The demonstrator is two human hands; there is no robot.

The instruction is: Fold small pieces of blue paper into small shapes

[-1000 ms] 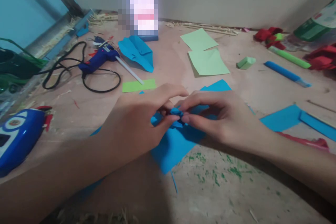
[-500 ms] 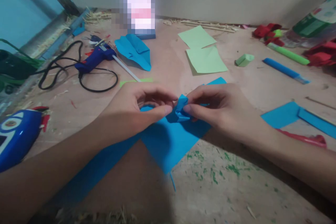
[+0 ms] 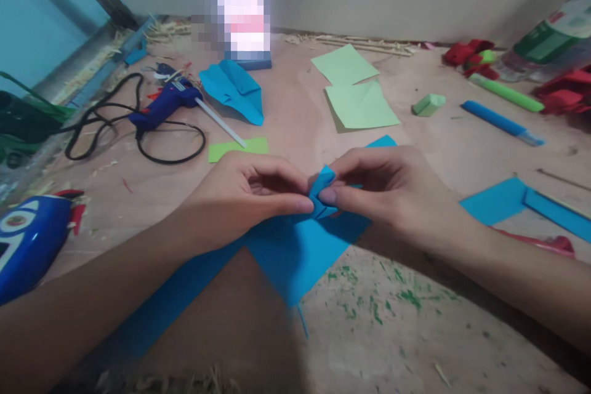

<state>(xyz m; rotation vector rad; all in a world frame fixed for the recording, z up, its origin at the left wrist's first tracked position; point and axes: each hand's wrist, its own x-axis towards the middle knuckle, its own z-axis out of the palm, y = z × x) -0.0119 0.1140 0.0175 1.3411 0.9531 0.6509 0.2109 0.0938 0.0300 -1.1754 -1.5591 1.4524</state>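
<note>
A small folded piece of blue paper is pinched between both hands near the middle of the view. My left hand grips its left side between thumb and fingertips. My right hand holds its right side, with the thumb pressed on the front. Beneath the hands lie flat blue paper sheets, partly covered by the hands and forearms. A yellow-green paper strip lies just beyond my left hand.
A blue glue gun with a glue stick and looped black cord lies at the left. Light green sheets and a crumpled blue sheet lie further back. At the right are a blue tube, a green tube and a bottle.
My left thumb and fingers have moved right and closed onto the folded blue paper, which has tilted slightly. My right hand keeps its pinch.
</note>
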